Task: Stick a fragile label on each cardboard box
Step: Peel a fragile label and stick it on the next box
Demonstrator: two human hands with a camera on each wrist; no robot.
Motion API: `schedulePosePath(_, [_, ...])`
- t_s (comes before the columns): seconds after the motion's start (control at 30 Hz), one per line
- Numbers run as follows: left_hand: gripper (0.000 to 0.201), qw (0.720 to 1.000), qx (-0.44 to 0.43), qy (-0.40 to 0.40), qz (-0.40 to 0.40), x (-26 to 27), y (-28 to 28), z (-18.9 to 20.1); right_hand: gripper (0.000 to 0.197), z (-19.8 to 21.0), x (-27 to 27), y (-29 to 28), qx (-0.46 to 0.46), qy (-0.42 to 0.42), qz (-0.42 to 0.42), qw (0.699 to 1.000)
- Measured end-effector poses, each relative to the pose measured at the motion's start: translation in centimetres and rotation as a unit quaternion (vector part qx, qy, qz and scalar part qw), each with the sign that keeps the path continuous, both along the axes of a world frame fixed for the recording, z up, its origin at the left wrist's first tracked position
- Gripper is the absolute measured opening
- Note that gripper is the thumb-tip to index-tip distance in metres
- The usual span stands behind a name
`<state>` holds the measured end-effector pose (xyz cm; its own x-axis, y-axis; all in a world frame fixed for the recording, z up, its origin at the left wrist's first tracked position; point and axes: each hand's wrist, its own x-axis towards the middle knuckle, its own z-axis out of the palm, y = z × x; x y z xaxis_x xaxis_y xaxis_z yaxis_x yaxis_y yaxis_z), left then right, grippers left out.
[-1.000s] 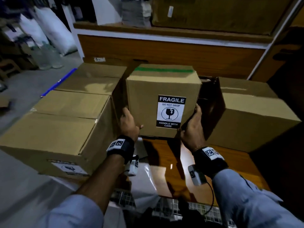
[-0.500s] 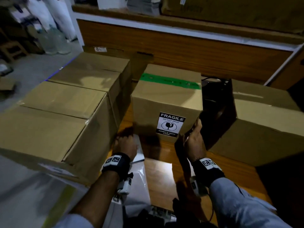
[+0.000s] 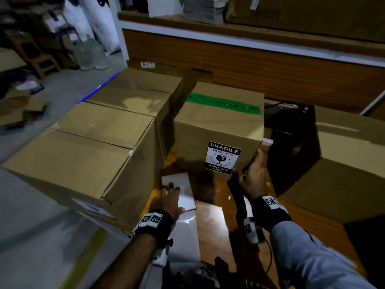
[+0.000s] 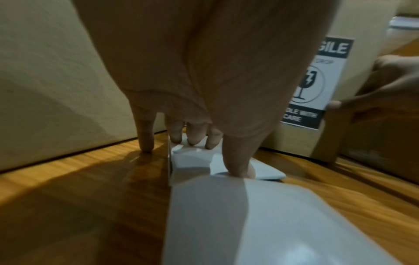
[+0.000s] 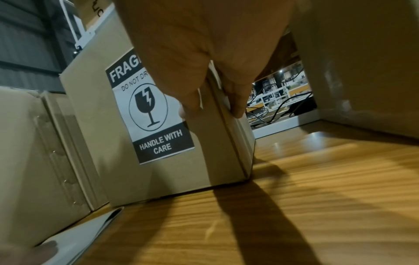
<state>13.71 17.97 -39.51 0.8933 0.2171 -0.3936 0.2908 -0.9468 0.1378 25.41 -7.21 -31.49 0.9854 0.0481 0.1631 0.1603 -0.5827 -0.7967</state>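
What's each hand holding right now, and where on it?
Right hand grips the labelled box at its lower right front corner. Left hand holds nothing; its fingertips press on the white label sheets on the table.

Dim storeroom. Glossy wooden counter [image 3: 210,226], wood-panelled wall [image 3: 270,65] behind with white ledge [image 3: 250,40]. Grey concrete floor [image 3: 62,88] at left; wooden chair [image 3: 35,57], clear water jugs [image 3: 93,55], white sacks [image 3: 89,19].

Wooden table [image 3: 210,222], clear water jugs [image 3: 93,55] on floor, white sacks [image 3: 91,19], wooden chair [image 3: 39,57]
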Motion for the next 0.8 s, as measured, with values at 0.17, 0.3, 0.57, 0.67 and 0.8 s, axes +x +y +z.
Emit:
schedulePosePath(0.17, [0.087,1.0,-0.02,-0.014,-0.001,-1.4,0.0,0.6,0.101,0.0,-0.1,2.3,-0.012,-0.01,0.038,0.999])
schedulePosePath(0.3, [0.091,1.0,-0.029,-0.01,-0.003,-1.4,0.2,0.1,0.095,0.2,0.0,3.9,-0.019,-0.009,0.055,0.998])
schedulePosePath(0.57, [0.087,0.999,-0.036,-0.025,-0.01,-1.2,0.2,1.7,0.097,0.4,0.4,4.2,-0.037,0.007,0.059,0.998])
schedulePosePath(0.67, [0.088,0.999,-0.04,-0.034,-0.007,-0.9,0.2,1.9,0.099,0.9,0.6,3.9,-0.038,0.032,0.059,0.997])
schedulePosePath(0.8, [0.089,0.998,-0.044,-0.046,0.002,-0.2,0.5,1.4,0.115,1.8,0.6,3.5,-0.037,0.076,0.048,0.995])
